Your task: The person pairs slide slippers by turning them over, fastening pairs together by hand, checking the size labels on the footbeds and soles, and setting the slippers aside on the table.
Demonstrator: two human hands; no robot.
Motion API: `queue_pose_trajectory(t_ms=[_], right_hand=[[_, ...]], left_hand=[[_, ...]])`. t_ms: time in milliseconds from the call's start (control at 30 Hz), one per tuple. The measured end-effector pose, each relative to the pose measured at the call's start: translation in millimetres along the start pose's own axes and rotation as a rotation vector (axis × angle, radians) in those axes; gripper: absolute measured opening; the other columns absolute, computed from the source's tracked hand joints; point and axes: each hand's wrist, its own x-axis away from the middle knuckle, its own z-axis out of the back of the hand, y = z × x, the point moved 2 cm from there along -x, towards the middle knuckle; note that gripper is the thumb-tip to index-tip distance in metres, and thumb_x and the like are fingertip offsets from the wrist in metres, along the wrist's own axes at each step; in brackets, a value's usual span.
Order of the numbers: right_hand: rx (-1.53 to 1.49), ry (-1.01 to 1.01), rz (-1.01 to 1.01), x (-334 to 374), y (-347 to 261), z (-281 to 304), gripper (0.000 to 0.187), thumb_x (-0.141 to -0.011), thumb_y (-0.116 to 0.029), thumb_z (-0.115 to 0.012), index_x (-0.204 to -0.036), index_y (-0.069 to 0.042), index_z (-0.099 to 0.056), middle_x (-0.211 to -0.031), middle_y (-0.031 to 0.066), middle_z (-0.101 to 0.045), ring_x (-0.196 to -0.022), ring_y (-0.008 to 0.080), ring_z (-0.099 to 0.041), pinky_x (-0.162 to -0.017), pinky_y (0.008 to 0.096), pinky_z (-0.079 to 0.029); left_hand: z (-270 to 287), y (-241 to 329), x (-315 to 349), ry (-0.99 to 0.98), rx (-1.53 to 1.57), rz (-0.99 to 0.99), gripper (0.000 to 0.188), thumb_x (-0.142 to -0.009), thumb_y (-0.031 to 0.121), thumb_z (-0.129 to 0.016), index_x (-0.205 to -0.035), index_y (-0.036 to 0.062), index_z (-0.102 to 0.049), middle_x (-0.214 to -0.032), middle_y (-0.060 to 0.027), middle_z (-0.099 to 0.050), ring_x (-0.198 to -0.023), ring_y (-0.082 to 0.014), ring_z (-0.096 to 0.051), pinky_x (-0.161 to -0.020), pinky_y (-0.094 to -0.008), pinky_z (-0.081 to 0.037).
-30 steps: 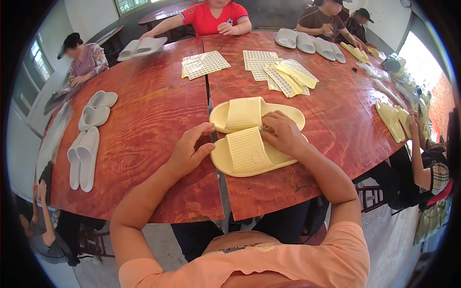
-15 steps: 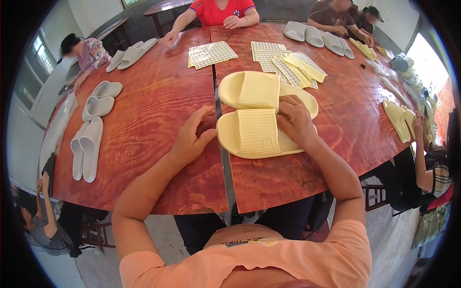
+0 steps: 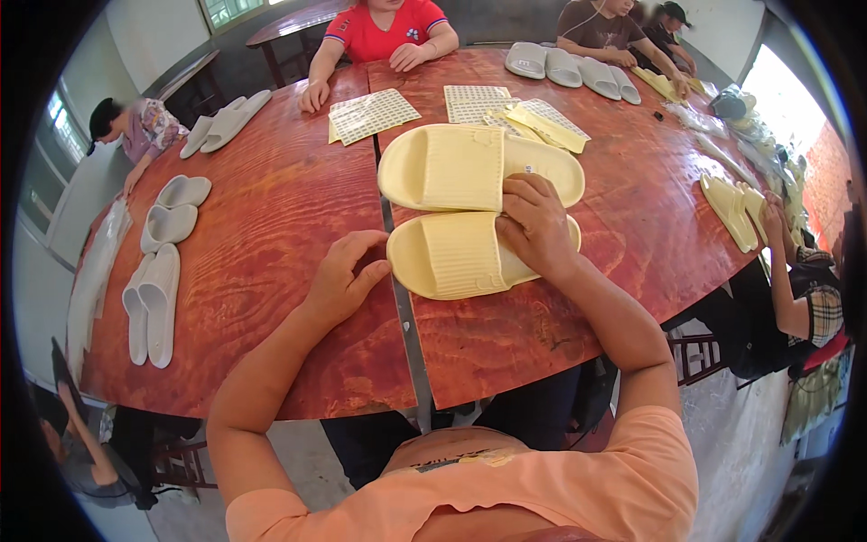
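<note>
Two pale yellow slippers lie side by side in front of me, toes to the left: a far slipper (image 3: 452,167) and a near slipper (image 3: 452,257). A small white sticker (image 3: 529,170) shows on the far one's insole. My right hand (image 3: 539,226) has its fingers bent down where the slippers meet, gripping the near slipper just behind its strap; the fingertips are partly hidden. My left hand (image 3: 345,275) rests by the near slipper's toe, fingers curved, thumb apart, holding nothing.
Sticker sheets (image 3: 375,116) and yellow backing sheets (image 3: 546,125) lie beyond the slippers. Grey slippers (image 3: 159,303) stand at the left, others (image 3: 564,68) at the back. A dark seam (image 3: 411,339) splits the red-brown table. Co-workers sit around it, one in a red shirt (image 3: 388,32).
The far slipper has slid left against the near one, and its sticker has come into sight. The red-shirted co-worker has drawn back an outstretched arm. The whole view has shifted slightly.
</note>
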Motion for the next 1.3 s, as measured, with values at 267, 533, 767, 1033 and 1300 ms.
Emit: queue_pose_trajectory(t_ms=[267, 533, 767, 1033, 1300], right_hand=[[-0.013, 0.046, 0.034, -1.0, -0.4, 2.0, 0.023, -0.068, -0.008, -0.073, -0.089, -0.002, -0.064, -0.104, 0.0114, -0.063, -0.104, 0.0312, -0.059, -0.091, 0.0432, -0.045], [0.048, 0.029, 0.184, 11.3, -39.3, 34.6, 0.032, -0.065, -0.014, -0.075, -0.094, -0.006, -0.065, -0.108, 0.0079, -0.062, -0.103, 0.0294, -0.057, -0.087, 0.0443, -0.046], [-0.096, -0.152, 0.072, 37.6, -54.7, 77.0, 0.034, -0.066, -0.01, -0.072, -0.098, -0.003, -0.063, -0.106, 0.0121, -0.061, -0.102, 0.0324, -0.059, -0.087, 0.0477, -0.048], [0.841, -0.053, -0.667, -47.3, 263.6, 252.6, 0.047, -0.081, -0.047, -0.066, -0.104, -0.005, -0.068, -0.104, 0.02, -0.069, -0.1, 0.0305, -0.067, -0.081, 0.0418, -0.053], [0.767, -0.195, -0.749, -12.2, 221.0, 148.5, 0.041, -0.082, -0.027, -0.068, -0.118, -0.009, -0.066, -0.107, 0.0175, -0.069, -0.1, 0.0327, -0.066, -0.086, 0.0459, -0.051]], left_hand=[[-3.2, -0.8, -0.2, 0.036, -0.081, -0.086, 0.024, -0.093, 0.012, -0.057, -0.113, 0.0009, -0.063, -0.117, -0.015, -0.062, -0.112, -0.032, -0.056, -0.099, -0.0388, -0.041], [-4.5, -9.9, 2.2, 0.027, -0.084, 0.018, 0.023, -0.089, 0.003, -0.055, -0.11, -0.0014, -0.063, -0.112, -0.0179, -0.064, -0.107, -0.0322, -0.059, -0.093, -0.0382, -0.046], [-7.5, 3.7, -1.9, 0.034, -0.127, -0.081, 0.03, -0.08, 0.009, -0.068, -0.11, 0.0033, -0.065, -0.117, -0.0163, -0.064, -0.11, -0.0339, -0.057, -0.096, -0.0408, -0.044], [-10.2, 12.7, -7.7, -0.024, -0.204, -0.1, 0.028, -0.079, 0.003, -0.069, -0.107, 0.004, -0.065, -0.121, -0.0122, -0.062, -0.116, -0.0306, -0.055, -0.099, -0.0385, -0.042], [-1.6, 16.2, -1.0, -0.04, -0.269, -0.134, 0.028, -0.079, 0.007, -0.07, -0.106, 0.005, -0.066, -0.12, -0.0124, -0.062, -0.115, -0.0318, -0.055, -0.1, -0.0409, -0.04]])
